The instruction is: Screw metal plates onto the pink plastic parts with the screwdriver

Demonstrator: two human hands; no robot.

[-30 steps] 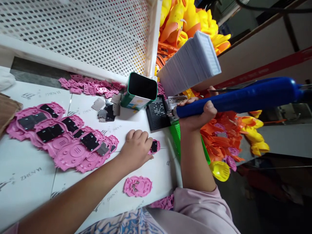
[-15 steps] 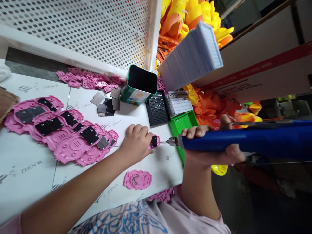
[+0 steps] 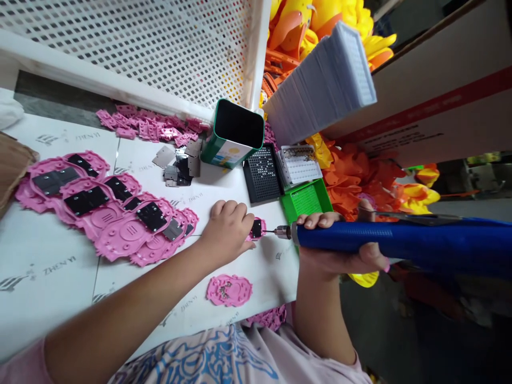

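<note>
My right hand (image 3: 344, 240) is wrapped round a blue electric screwdriver (image 3: 400, 237), held level. Its thin bit meets the black plate on a small pink plastic part (image 3: 262, 228). My left hand (image 3: 228, 229) grips that pink part against the table, covering most of it. Nearer my body lies another pink piece (image 3: 229, 291) with small metal bits on it. To the left, several pink plastic pieces (image 3: 120, 229) overlap in a pile, many with dark plates screwed on. Loose metal plates (image 3: 184, 165) lie beyond my left hand.
A green tin (image 3: 236, 136) stands behind the plates, near a black tray of screws (image 3: 262, 173), a white tray (image 3: 300, 165) and a green basket (image 3: 307, 201). A white perforated crate (image 3: 132, 53) borders the back. Stacked white trays (image 3: 320, 85) and a cardboard box (image 3: 440, 90) stand right.
The view has shifted slightly. Both hands keep their hold, and the screwdriver bit stays at the pink part; the screwdriver's rear end sits a little lower in view.
</note>
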